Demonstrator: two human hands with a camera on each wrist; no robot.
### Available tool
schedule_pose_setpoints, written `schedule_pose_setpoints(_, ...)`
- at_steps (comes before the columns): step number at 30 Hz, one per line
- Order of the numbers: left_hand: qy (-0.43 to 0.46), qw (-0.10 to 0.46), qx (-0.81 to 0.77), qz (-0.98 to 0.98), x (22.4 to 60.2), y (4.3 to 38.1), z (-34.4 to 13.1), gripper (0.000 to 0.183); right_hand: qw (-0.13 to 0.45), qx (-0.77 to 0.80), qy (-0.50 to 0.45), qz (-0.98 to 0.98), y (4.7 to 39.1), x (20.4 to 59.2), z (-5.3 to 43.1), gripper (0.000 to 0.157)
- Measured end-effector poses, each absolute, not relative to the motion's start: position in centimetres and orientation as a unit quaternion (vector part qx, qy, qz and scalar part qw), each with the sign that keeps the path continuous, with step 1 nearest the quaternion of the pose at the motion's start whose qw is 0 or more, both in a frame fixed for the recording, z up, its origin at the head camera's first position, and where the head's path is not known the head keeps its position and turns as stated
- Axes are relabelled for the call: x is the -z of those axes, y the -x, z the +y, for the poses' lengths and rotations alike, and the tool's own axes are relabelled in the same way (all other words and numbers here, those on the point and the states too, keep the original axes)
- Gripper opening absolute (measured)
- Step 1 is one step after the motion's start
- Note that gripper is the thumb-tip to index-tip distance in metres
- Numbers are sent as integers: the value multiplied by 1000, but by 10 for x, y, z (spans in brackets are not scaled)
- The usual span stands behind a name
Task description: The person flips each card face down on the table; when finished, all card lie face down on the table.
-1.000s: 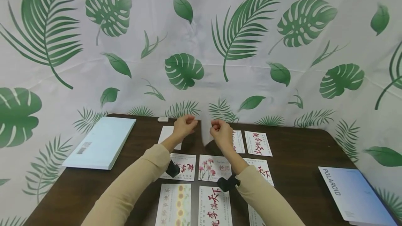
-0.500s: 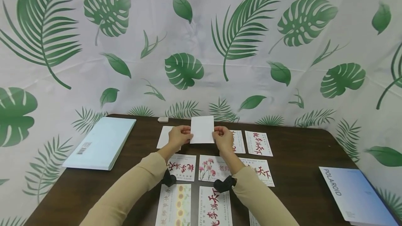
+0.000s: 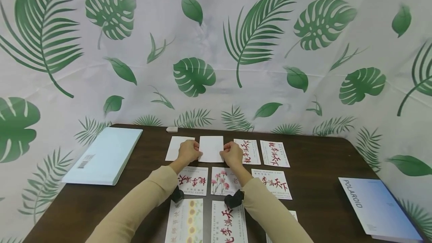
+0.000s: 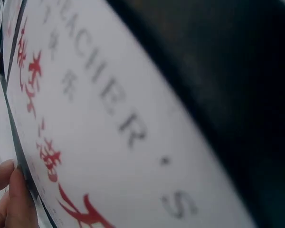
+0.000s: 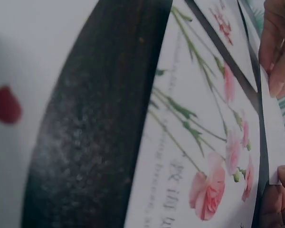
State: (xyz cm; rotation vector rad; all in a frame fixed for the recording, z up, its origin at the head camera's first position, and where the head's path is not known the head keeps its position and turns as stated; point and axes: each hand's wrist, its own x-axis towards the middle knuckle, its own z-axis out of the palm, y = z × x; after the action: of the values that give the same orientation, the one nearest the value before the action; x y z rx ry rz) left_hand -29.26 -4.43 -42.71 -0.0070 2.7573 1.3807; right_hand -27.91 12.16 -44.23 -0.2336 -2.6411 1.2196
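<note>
A blank white card (image 3: 211,149) lies low over the back row on the table, between my two hands. My left hand (image 3: 189,150) pinches its left edge, and the right hand (image 3: 233,155) pinches the opposite edge. In the left wrist view, a thumb and fingers (image 4: 20,197) close on the card's edge beside a printed card with red characters (image 4: 50,159). The right wrist view has the white card (image 5: 274,128) as a thin strip, gripped from both ends, beyond the carnation card (image 5: 209,187). Another blank card (image 3: 173,147) lies left, partly behind my left hand.
Two red-lettered cards (image 3: 247,152) continue the back row rightward. Nearer rows hold more printed cards, including a sunflower card (image 3: 185,220). A pale blue box (image 3: 102,155) stands left, a Polaroid box (image 3: 379,207) right, and a small white object (image 3: 172,129) at the back edge.
The white card was first seen nearly edge-on and blurred, then raised with its blank face toward me. Both hands have now lowered it toward the table in the back row.
</note>
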Motion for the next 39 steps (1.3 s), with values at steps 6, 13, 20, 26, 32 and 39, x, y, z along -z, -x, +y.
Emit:
schedule_pose_setpoints(6, -9, 27, -396, 918, 425, 291, -45, 25, 114, -385, 75, -913, 277, 444, 116, 14)
schedule_pose_setpoints(13, -33, 13, -345, 938, 426, 300, -42, 24, 111, -357, 88, -923, 281, 441, 114, 16)
schedule_pose_setpoints(20, -20, 25, -337, 941, 421, 299, -42, 26, 135, -372, 54, -917, 285, 440, 124, 25)
schedule_pose_setpoints(26, -20, 32, -336, 941, 420, 297, -43, 25, 149, -429, 101, -885, 298, 429, 177, 22)
schedule_pose_setpoints(32, -23, 32, -341, 939, 419, 298, -43, 25, 90, -394, 167, -899, 305, 427, 225, 27)
schedule_pose_setpoints(39, -38, 32, -355, 934, 422, 297, -43, 25, 39, -332, 143, -932, 314, 430, 242, 33)
